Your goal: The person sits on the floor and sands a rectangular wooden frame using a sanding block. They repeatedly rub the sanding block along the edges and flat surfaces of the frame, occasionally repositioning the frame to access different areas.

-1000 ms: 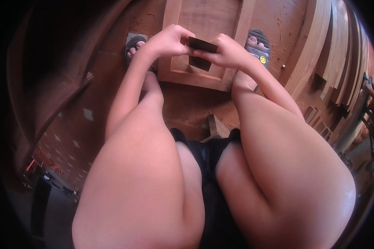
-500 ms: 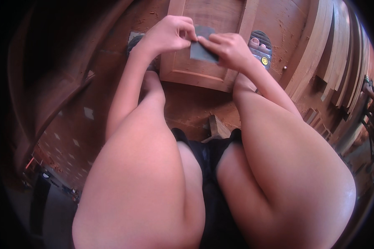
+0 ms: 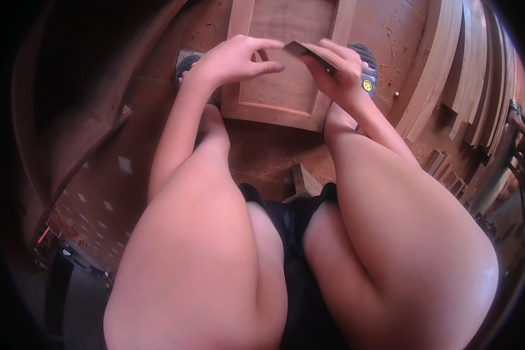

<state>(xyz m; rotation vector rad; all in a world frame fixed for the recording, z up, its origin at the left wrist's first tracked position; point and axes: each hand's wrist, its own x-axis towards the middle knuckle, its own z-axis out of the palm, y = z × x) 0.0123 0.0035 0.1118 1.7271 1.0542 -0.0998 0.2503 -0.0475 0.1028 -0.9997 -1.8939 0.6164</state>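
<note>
My right hand [image 3: 343, 73] pinches a small folded piece of sandpaper [image 3: 300, 49], its brown face and dark edge tilted toward me. Across from it, my left hand [image 3: 230, 61] has thumb and forefinger spread apart with nothing between them. The left forefinger's tip comes close to the sandpaper's left corner; whether it touches I cannot tell. Beneath both hands lies a framed wooden panel [image 3: 277, 87], like a cabinet door, with a raised border around a recessed middle. Its far end runs out of view.
My sandaled feet flank the panel, the right sandal [image 3: 367, 70] beside its edge. Long wooden boards [image 3: 429, 70] lie along the right. A small wood block [image 3: 306, 181] rests on the dusty reddish floor [image 3: 256, 151] between my legs. Dark curved wooden parts [image 3: 93, 137] stand at left.
My left fingers have come off the sandpaper and spread. My right hand has moved slightly right and turned the sandpaper from its grey face to nearly edge-on.
</note>
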